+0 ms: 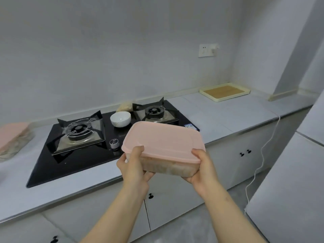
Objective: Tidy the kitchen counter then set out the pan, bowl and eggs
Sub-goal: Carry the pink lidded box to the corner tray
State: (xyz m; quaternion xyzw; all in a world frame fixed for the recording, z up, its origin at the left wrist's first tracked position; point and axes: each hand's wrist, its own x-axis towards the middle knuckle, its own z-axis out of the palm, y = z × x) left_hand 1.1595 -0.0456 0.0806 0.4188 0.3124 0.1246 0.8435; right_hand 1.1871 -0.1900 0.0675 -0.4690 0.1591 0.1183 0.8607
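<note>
A clear plastic container with a pink lid is held in the air in front of the counter edge. My left hand grips its near left corner, thumb on the lid. My right hand grips its near right corner, thumb on the lid rim. A white bowl stands on the black hob between the two burners. No pan and no eggs are in view.
A second pink-lidded container sits at the far left of the grey counter. A bag of pale food lies behind the bowl. A cream tray rests at the back right. A white cable hangs beside the fridge.
</note>
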